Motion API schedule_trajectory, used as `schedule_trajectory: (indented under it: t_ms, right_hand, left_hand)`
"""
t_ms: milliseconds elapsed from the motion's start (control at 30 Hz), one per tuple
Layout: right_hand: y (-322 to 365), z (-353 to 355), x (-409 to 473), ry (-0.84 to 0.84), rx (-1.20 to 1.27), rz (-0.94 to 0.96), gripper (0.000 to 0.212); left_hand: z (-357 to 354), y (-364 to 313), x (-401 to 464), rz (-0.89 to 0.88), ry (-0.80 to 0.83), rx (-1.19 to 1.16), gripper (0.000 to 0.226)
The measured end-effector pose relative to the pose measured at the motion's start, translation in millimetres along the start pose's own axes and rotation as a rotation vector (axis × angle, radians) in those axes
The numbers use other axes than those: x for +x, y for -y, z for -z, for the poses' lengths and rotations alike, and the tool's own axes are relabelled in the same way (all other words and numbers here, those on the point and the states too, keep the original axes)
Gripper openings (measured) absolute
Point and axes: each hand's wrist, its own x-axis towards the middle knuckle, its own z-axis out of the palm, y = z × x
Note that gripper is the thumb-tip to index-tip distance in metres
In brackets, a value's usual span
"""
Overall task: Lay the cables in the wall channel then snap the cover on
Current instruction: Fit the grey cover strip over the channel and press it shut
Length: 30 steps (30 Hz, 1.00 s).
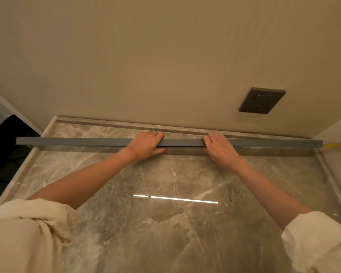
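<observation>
Reaching forward with both arms almost straight, the person has each hand on a long grey channel cover (182,143) that lies across the far part of the marble counter (165,223), parallel to the wall (165,56) and a little out from it. The left hand (146,144) wraps the strip, fingers over its top and far edge, thumb tucked under the near side. The right hand (220,147) lies palm down over it, fingers curled across the top toward the wall; its thumb is hidden, so I can only say it seems to clasp the strip rather than just press it. Both cream sleeves (28,229) are pushed up past the elbows.

At the strip's right end a yellow cable (338,144) runs out toward the side. A dark wall socket (262,100) sits above the right hand, well clear of it. The left end of the strip overhangs the counter edge.
</observation>
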Motion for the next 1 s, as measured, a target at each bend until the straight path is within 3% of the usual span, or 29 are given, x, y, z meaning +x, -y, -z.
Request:
schedule_trajectory:
  t_ms: [167,333,400,533,800,1000]
  right_hand:
    - [6.8,-4.5,5.4,-0.095,-0.061,-0.091,0.044]
    - [8.5,-9.9,14.5,-0.194,0.146,-0.113,0.040]
    - [3.6,-13.2,18.3,-0.159,0.227,-0.116,0.043]
    - [-8.2,-24.4,23.0,-0.133,0.214,-0.129,0.038]
    - [-30.1,-46.7,35.3,-0.426,0.217,-0.265,0.034]
    - [-27.5,-60.2,32.4,-0.434,0.215,-0.296,0.033]
  left_hand:
    - [2.7,13.9,-7.5,0.114,0.011,0.067,0.044]
    - [0.7,29.9,-0.8,0.066,0.002,0.099,0.046]
    - [-1.6,36.5,7.4,0.031,-0.014,0.110,0.047]
    - [-6.9,41.0,21.9,-0.035,-0.024,0.179,0.046]
    - [-8.9,46.9,48.5,-0.072,-0.104,0.143,0.041]
    - [-18.0,49.1,36.6,-0.049,-0.122,0.076,0.034]
